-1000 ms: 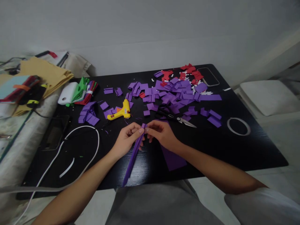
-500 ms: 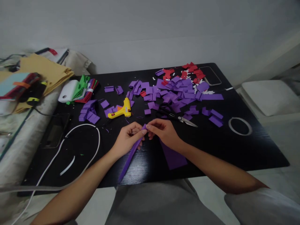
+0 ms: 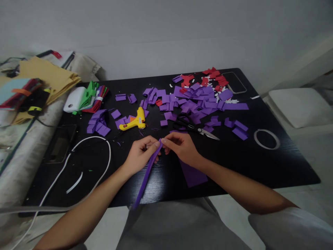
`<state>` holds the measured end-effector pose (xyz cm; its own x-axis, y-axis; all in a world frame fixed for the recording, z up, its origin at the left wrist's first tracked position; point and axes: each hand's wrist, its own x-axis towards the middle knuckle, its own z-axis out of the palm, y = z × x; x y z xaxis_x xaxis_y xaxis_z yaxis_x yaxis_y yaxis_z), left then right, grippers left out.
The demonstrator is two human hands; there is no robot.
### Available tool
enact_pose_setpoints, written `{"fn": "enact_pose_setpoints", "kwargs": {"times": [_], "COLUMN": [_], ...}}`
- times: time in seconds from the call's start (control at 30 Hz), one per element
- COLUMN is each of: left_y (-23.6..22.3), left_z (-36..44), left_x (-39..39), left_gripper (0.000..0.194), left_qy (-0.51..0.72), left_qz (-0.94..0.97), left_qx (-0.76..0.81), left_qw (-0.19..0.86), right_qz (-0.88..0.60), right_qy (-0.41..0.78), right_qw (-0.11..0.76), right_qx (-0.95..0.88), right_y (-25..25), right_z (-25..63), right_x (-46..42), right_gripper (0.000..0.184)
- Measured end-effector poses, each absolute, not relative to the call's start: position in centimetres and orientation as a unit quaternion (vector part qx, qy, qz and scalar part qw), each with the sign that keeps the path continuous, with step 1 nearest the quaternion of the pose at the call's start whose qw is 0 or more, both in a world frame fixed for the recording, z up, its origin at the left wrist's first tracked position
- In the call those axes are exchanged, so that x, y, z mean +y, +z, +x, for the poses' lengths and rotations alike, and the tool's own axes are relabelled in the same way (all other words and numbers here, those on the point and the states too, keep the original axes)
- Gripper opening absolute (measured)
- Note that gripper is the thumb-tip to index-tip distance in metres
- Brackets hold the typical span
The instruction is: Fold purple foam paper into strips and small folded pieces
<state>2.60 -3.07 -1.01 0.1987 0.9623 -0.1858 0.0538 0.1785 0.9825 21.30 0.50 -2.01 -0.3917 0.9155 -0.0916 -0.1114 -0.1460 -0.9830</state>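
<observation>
A long, narrow purple strip (image 3: 146, 178), folded lengthwise, hangs down toward the table's front edge from between my hands. My left hand (image 3: 142, 152) is closed on it near its upper end, thumb on top. My right hand (image 3: 181, 147) pinches the tip of the same strip, its fingers close against those of my left. Under my right wrist lies a wider flat purple sheet (image 3: 192, 173), partly covered by the hand. Scissors with black handles (image 3: 199, 130) rest just beyond my right hand. A yellow glue gun (image 3: 134, 121) lies beyond my left hand.
Many cut purple pieces (image 3: 205, 100) spread over the black table (image 3: 229, 156), with red scraps (image 3: 220, 80) behind. At right lies a ring (image 3: 266, 139). A white cable (image 3: 110, 152) loops at left, near a phone (image 3: 61, 144) and bundled coloured sheets (image 3: 90, 99).
The strip's lower end has swung slightly right and toward me. Both hands keep their hold at its upper end, nearly unmoved. The view has shifted a little.
</observation>
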Motion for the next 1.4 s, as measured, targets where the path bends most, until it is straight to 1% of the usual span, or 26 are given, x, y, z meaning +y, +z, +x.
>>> {"fn": "enact_pose_setpoints", "kwargs": {"times": [0.2, 0.33, 0.4, 0.47, 0.6, 0.73, 0.9, 1.07, 1.23, 1.4], "left_y": [-0.5, -0.2, -0.1, 0.0, 0.1, 0.3, 0.2, -0.2, -0.3, -0.5], "left_z": [2.9, 2.7, 2.7, 2.6, 2.7, 2.7, 2.4, 2.0, 1.9, 1.8], "left_x": [-3.0, -2.9, -2.9, -2.9, -2.9, -2.8, -2.6, -2.6, -2.6, -2.4], "left_gripper": [0.038, 0.038, 0.039, 0.038, 0.037, 0.031, 0.025, 0.025, 0.025, 0.023], "left_qy": [0.396, 0.412, 0.415, 0.416, 0.428, 0.445, 0.442, 0.441, 0.439, 0.442], "left_qz": [0.485, 0.473, 0.474, 0.478, 0.491, 0.515, 0.518, 0.512, 0.51, 0.518], "left_qx": [0.497, 0.496, 0.495, 0.492, 0.486, 0.477, 0.465, 0.468, 0.465, 0.454], "left_qw": [0.6, 0.6, 0.598, 0.597, 0.583, 0.556, 0.566, 0.569, 0.575, 0.574], "right_qz": [-0.372, -0.357, -0.354, -0.353, -0.356, -0.347, -0.338, -0.352, -0.335, -0.311], "right_qy": [0.648, 0.648, 0.636, 0.627, 0.619, 0.611, 0.594, 0.586, 0.567, 0.563], "right_qw": [0.4, 0.432, 0.435, 0.429, 0.429, 0.442, 0.461, 0.452, 0.461, 0.48], "right_qx": [-0.531, -0.516, -0.53, -0.546, -0.553, -0.557, -0.566, -0.573, -0.594, -0.596], "right_y": [-1.9, -1.7, -1.6, -1.7, -1.9, -2.0, -1.8, -1.4, -1.6, -2.1], "right_z": [21.4, 21.5, 21.5, 21.5, 21.5, 21.5, 21.5, 21.6, 21.7, 21.7], "right_x": [0.2, 0.0, -0.1, -0.2, -0.2, -0.1, -0.1, -0.2, -0.2, 0.1], "right_gripper": [0.033, 0.027, 0.028, 0.025, 0.02, 0.017, 0.015, 0.018, 0.012, 0.012]}}
